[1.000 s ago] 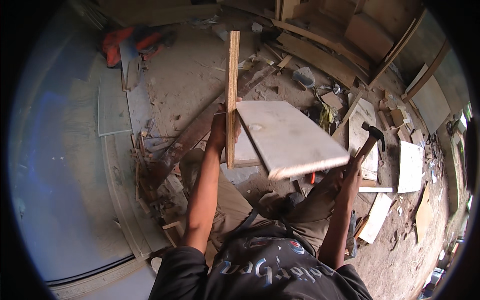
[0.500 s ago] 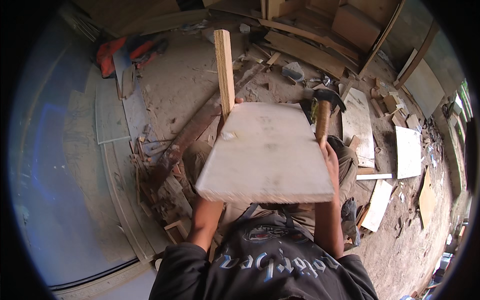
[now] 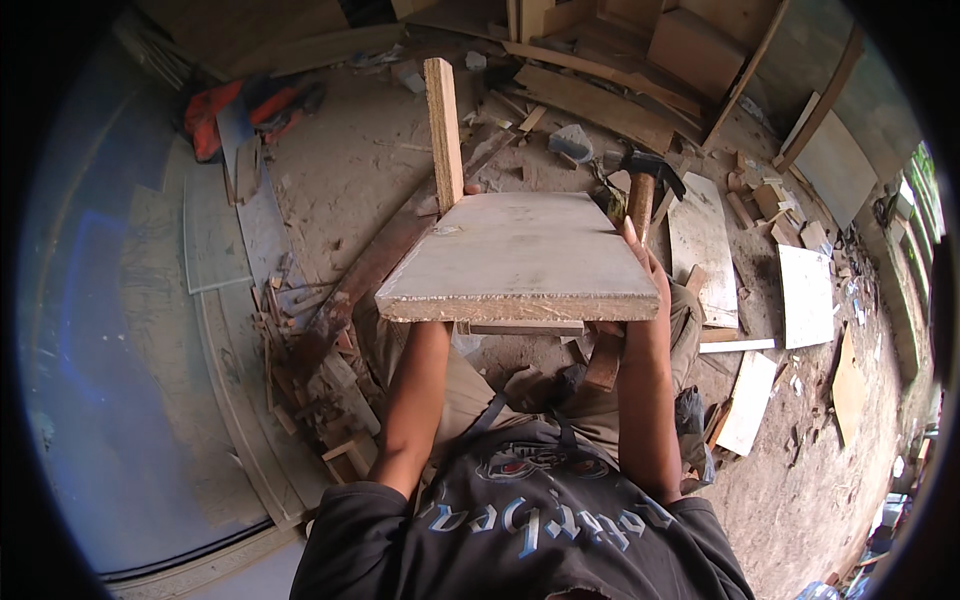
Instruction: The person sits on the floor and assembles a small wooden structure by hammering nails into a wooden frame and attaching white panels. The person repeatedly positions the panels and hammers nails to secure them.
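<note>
A pale, thick wooden board is held up in front of me, its rough near edge facing me. From its far left corner rises a narrow wooden strip, standing upright. My left hand is mostly hidden behind the board; a bit of it shows beside the foot of the strip, closed on the board's left side. Along the right edge, my right hand is wrapped round the board and the wooden handle of a claw hammer. The hammer points up, its dark head at the top.
A long brown beam lies on the dirt floor to the left, beside a glass sheet. Wood scraps and white panels are scattered to the right. At the back stand wooden cabinet parts. Orange cloth lies at the far left.
The board has tilted, its near edge rising toward me, so the gap beneath it now shows. Strip and hammer stay with it, the hammer still upright in my right hand.
</note>
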The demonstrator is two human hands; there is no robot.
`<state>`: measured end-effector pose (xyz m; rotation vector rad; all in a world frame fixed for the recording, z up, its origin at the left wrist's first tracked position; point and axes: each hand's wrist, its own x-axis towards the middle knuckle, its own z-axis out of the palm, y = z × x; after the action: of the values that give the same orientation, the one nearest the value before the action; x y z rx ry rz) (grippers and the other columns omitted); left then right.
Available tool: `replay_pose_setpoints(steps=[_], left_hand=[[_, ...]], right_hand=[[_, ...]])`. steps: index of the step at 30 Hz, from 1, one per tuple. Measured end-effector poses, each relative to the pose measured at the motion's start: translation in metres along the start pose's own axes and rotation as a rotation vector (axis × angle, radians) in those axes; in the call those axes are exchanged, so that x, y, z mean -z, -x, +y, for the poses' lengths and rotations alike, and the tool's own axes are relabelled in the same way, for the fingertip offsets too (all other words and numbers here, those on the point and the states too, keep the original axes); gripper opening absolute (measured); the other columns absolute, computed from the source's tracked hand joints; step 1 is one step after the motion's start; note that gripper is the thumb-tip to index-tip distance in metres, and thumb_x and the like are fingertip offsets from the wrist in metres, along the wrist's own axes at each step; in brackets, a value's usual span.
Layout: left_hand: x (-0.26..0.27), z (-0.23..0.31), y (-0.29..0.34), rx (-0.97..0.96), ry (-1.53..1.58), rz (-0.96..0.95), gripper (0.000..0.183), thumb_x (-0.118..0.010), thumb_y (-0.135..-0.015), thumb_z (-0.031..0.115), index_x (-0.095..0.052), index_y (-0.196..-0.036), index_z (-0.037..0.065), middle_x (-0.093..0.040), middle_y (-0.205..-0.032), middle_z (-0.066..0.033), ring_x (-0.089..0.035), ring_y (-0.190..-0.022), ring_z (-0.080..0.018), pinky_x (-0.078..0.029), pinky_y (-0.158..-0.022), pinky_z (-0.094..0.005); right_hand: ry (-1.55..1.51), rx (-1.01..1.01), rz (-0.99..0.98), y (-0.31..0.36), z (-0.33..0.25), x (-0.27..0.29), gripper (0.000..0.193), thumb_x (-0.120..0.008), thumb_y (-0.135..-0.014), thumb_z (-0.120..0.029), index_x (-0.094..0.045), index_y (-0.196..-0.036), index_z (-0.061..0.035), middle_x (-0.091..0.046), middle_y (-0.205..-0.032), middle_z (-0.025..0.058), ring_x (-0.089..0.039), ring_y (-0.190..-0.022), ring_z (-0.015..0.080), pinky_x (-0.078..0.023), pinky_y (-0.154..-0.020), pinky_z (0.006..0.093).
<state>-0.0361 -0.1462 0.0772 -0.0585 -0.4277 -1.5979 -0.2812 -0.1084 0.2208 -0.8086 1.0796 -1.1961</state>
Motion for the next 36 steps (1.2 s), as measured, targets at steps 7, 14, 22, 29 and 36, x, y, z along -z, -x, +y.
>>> replay_pose_setpoints(steps=[7, 14, 22, 29, 36], left_hand=[[-0.018, -0.005, 0.002, 0.069, 0.108, -0.211, 0.062, -0.045, -0.098, 0.036, -0.024, -0.144, 0.000, -0.036, -0.144, -0.0181, -0.037, -0.134, -0.0283, -0.032, -0.112, -0.0423], [-0.002, 0.002, 0.009, 0.149, 0.215, -0.211, 0.058, -0.040, -0.100, 0.033, -0.022, -0.145, 0.002, -0.035, -0.144, -0.0183, -0.036, -0.135, -0.0286, -0.031, -0.113, -0.0438], [-0.004, -0.006, 0.003, -0.034, -0.356, 0.209, 0.047, -0.047, -0.098, 0.046, -0.047, -0.129, 0.011, -0.058, -0.108, -0.0062, -0.058, -0.100, -0.0174, -0.049, -0.089, -0.0385], [-0.020, -0.008, 0.003, -0.059, -0.641, 0.344, 0.049, -0.042, -0.097, 0.053, -0.051, -0.122, 0.012, -0.057, -0.109, -0.0062, -0.057, -0.100, -0.0167, -0.049, -0.087, -0.0354], [0.017, 0.003, -0.001, -0.036, -0.747, 0.225, 0.050, -0.039, -0.098, 0.054, -0.051, -0.121, 0.011, -0.060, -0.104, -0.0058, -0.060, -0.095, -0.0154, -0.050, -0.084, -0.0335]], right_hand=[[-0.094, -0.002, -0.090, -0.002, 0.001, 0.003, 0.046, -0.067, -0.084, -0.036, -0.056, -0.114, -0.0034, -0.045, -0.073, -0.0030, -0.033, -0.043, 0.0026, -0.025, -0.036, 0.0194], [-0.120, -0.026, -0.135, -0.011, 0.014, 0.013, 0.047, -0.062, -0.085, -0.033, -0.057, -0.120, -0.0017, -0.046, -0.077, -0.0016, -0.038, -0.052, 0.0028, -0.030, -0.045, 0.0190], [-0.085, -0.044, -0.103, -0.017, 0.018, 0.024, 0.034, -0.052, -0.095, -0.022, -0.055, -0.120, 0.0020, -0.057, -0.126, 0.0134, -0.057, -0.108, 0.0174, -0.044, -0.095, 0.0298], [-0.070, 0.052, -0.096, -0.029, 0.027, 0.027, 0.035, -0.051, -0.096, -0.021, -0.052, -0.121, 0.0029, -0.057, -0.125, 0.0151, -0.056, -0.109, 0.0182, -0.043, -0.096, 0.0306], [0.097, 0.346, -0.173, -0.039, 0.040, 0.036, 0.029, -0.048, -0.096, -0.016, -0.060, -0.117, 0.0010, -0.063, -0.108, 0.0108, -0.059, -0.095, 0.0135, -0.045, -0.086, 0.0243]])
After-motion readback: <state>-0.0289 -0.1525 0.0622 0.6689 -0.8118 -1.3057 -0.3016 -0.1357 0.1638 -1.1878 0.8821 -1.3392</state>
